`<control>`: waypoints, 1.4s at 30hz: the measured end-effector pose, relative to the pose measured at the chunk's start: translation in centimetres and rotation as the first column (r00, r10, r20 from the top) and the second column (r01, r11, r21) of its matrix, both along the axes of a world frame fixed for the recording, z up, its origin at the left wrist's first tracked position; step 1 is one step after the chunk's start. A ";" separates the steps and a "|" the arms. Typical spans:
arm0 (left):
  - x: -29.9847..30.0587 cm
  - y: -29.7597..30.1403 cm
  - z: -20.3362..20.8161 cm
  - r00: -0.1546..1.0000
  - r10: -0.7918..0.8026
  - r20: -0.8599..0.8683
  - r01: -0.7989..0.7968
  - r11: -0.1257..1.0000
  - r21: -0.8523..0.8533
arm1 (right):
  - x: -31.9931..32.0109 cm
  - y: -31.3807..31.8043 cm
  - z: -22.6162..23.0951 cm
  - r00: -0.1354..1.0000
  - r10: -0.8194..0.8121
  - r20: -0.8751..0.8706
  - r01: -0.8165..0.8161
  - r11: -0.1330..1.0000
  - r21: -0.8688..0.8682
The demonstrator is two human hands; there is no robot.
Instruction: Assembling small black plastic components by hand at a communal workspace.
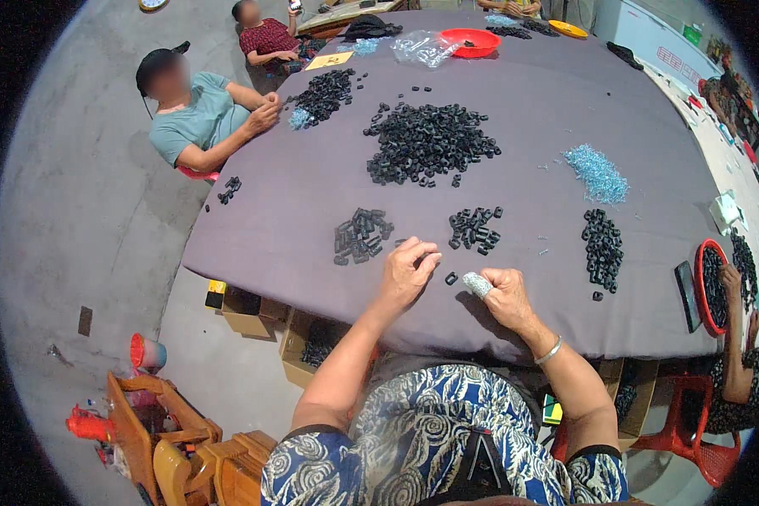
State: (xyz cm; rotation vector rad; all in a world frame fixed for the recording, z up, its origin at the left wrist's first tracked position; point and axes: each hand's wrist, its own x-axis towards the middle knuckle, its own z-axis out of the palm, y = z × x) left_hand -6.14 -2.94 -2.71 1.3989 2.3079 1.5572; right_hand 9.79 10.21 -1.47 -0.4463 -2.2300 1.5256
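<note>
My left hand [410,268] is over the near part of the cloth-covered table, thumb and fingers pinched together; whatever is between them is too small to make out. To its right my right hand [508,298] is closed, with pale silvery tape [478,284] wrapped round one digit; what it grips, if anything, is hidden. One small black plastic part [451,277] lies on the cloth between the hands. Just beyond are a loose pile of dark, see-through-looking parts [363,236] at the left and a pile of black parts [476,229] at the right.
A large black heap [434,143] covers the table's middle. Small light-blue pieces [597,174] and more black parts [603,250] lie to the right. A red basket [702,287] stands at the right edge beside another person's hand [730,282]. A seated person [202,118] works at the left.
</note>
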 end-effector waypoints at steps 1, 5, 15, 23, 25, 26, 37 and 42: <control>-0.1 0.0 -0.1 1.000 -0.002 -0.002 0.002 1.000 0.002 | 0.0 0.0 0.1 1.000 0.000 -0.003 0.000 1.000 -0.018; -0.1 0.0 0.0 1.000 -0.016 0.025 0.016 1.000 -0.003 | 0.0 0.0 0.4 1.000 0.017 0.006 -0.017 1.000 0.008; 0.6 -0.4 -0.1 1.000 -0.010 0.026 0.010 1.000 0.001 | 0.5 -0.3 -0.2 1.000 0.003 -0.003 -0.003 0.999 0.040; -0.7 0.0 -0.3 0.998 -0.002 -0.067 0.000 1.000 -0.018 | -0.2 0.5 1.1 0.985 0.094 0.144 -0.124 0.968 0.218; -0.2 0.3 0.4 0.998 -0.014 0.060 0.017 0.998 -0.055 | 0.1 0.7 1.5 0.980 0.128 0.155 -0.162 0.959 0.231; 0.2 0.4 0.8 0.993 -0.008 0.117 0.016 0.998 -0.067 | 0.3 0.9 1.8 0.966 0.176 0.192 -0.217 0.951 0.219; -0.6 1.6 2.1 0.993 -0.113 -0.023 0.104 0.962 -0.253 | 2.2 5.1 3.0 0.957 -0.043 0.288 -0.050 0.950 0.309; -1.8 4.7 1.0 0.962 -0.133 -0.240 0.022 0.910 -0.415 | 1.9 5.9 1.3 0.973 -0.046 0.225 -0.024 0.954 0.298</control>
